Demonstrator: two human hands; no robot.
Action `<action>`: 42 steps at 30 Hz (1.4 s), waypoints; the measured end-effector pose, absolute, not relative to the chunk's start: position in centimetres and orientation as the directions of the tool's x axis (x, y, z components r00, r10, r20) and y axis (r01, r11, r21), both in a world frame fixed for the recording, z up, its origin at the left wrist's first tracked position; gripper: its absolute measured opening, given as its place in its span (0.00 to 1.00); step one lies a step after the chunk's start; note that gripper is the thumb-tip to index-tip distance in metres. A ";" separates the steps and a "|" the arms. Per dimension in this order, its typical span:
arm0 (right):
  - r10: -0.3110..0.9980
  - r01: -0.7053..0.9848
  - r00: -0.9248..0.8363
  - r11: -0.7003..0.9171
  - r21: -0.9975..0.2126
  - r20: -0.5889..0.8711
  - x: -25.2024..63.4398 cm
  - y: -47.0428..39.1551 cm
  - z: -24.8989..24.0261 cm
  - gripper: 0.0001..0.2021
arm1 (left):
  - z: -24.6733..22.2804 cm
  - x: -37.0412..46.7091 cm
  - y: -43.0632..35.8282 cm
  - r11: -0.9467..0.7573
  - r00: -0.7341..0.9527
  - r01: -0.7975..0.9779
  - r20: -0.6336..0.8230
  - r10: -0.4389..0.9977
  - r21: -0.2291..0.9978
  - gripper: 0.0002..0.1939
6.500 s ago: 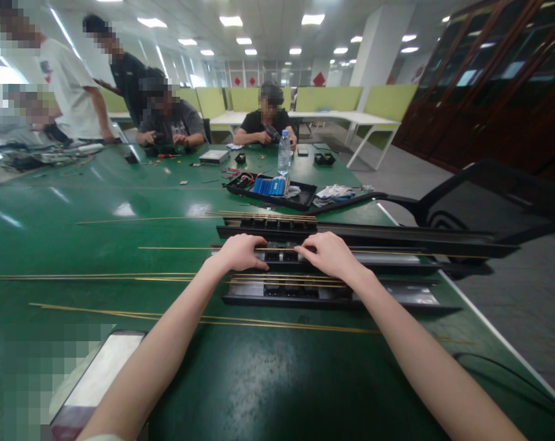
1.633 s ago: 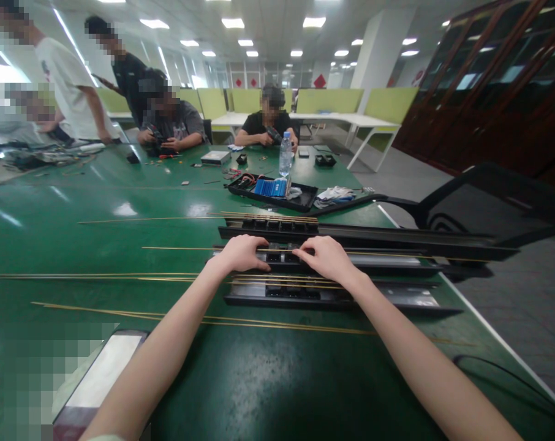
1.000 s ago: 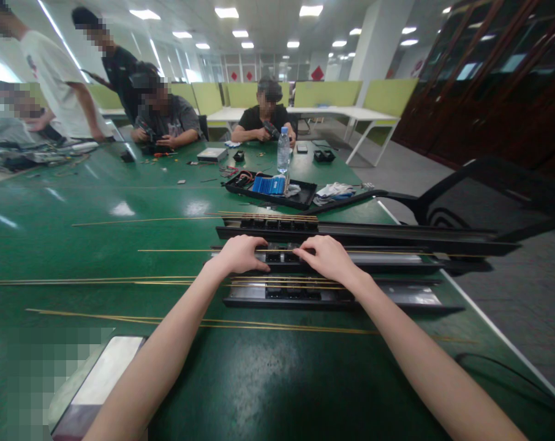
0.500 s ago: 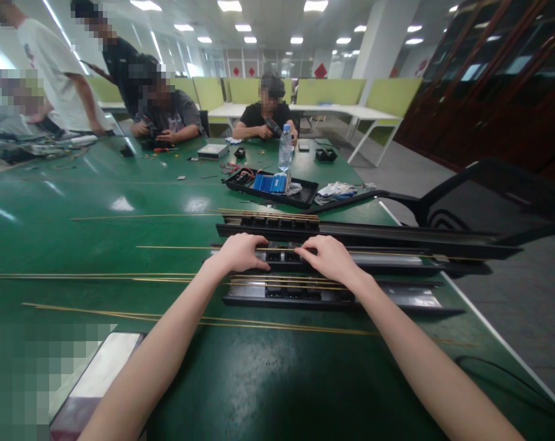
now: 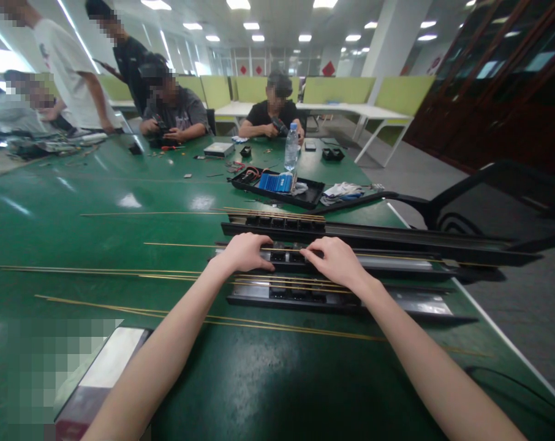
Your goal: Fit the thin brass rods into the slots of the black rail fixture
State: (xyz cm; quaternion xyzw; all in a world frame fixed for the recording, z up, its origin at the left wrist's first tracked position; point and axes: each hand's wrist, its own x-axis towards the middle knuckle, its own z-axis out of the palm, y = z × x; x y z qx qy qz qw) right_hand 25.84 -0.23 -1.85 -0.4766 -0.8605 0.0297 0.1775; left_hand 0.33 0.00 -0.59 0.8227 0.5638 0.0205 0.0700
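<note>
And there, the right hand (image 5: 335, 258) pinched the rod (image 5: 284, 249), running left-right along the middle channel (image 5: 392, 264); left hand (image 5: 246, 252) straddled it, grip unclear.

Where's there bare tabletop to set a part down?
Bare green table shows between the forearms, nearer than the front gold rods; another patch lies off the left end of the middle rod. Crowded: around the left hand and right hand, among black channels.

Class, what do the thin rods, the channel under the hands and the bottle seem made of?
Thin rods: perhaps brass or another metal, smooth, judging by golden colour. Channel: possibly aluminium, black outside, given the silvery sheen inside. Bottle: probably clear plastic, glossy, since it is see-through.
</note>
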 end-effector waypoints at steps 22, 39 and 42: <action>0.815 0.818 -0.493 0.553 -0.157 0.306 25.2 -0.3 -2.3 0.20 | -0.6 0.0 -0.3 -0.374 0.380 0.923 -0.050 0.924 0.091 0.37; 0.830 0.833 -0.463 0.527 -0.166 0.309 25.4 -0.4 -1.7 0.20 | -0.8 0.0 -0.3 -0.368 0.374 0.924 -0.043 0.927 0.100 0.37; 0.832 0.836 -0.466 0.526 -0.157 0.302 25.7 -0.4 -1.6 0.19 | -0.9 0.0 -0.2 -0.372 0.377 0.923 -0.032 0.926 0.101 0.38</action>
